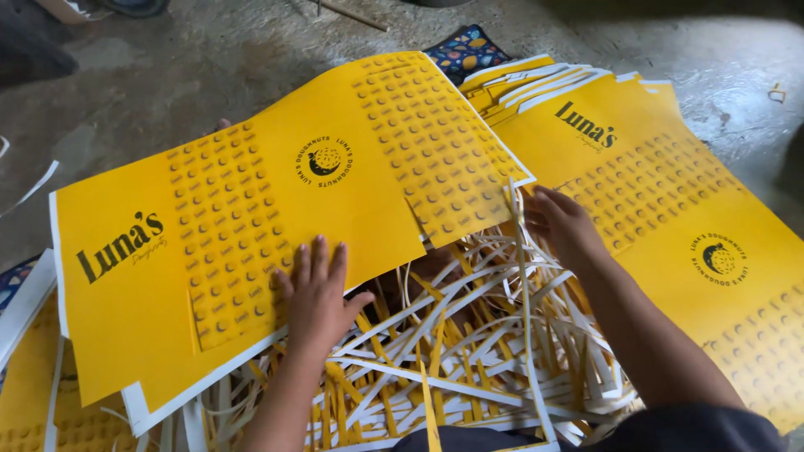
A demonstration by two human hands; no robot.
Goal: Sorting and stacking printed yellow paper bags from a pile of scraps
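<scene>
Left hand (314, 293) is pressed flat, fingers spread, on the near edge of the big yellow printed sheet (251, 209), so it's pinning the sheet rather than gripping it. Right hand (559, 222) is reaching in at the sheet's right corner, fingers curled around a thin white strip (512, 209) that sticks up there; looks like a light pinch on it, but I can't be totally sure the fingers are closed.

Only the one head view, so here's what it gives. The sheet lies slanted across the lap area, lifted a bit at the far side. Under and in front of it there's a big tangled pile of trimmed strips (452, 351), white and yellow, so my guess is a good bit of stripping is already done. On the right sits a fanned stack of matching sheets (670, 192); can't tell whether those are finished or waiting. More sheets (33, 377) poke out at the lower left.

Room-wise: concrete floor (209, 67) is open beyond the top edge of the sheet. The near side is crowded with scrap, and the right hand is squeezed between the sheet's corner and the stack.
</scene>
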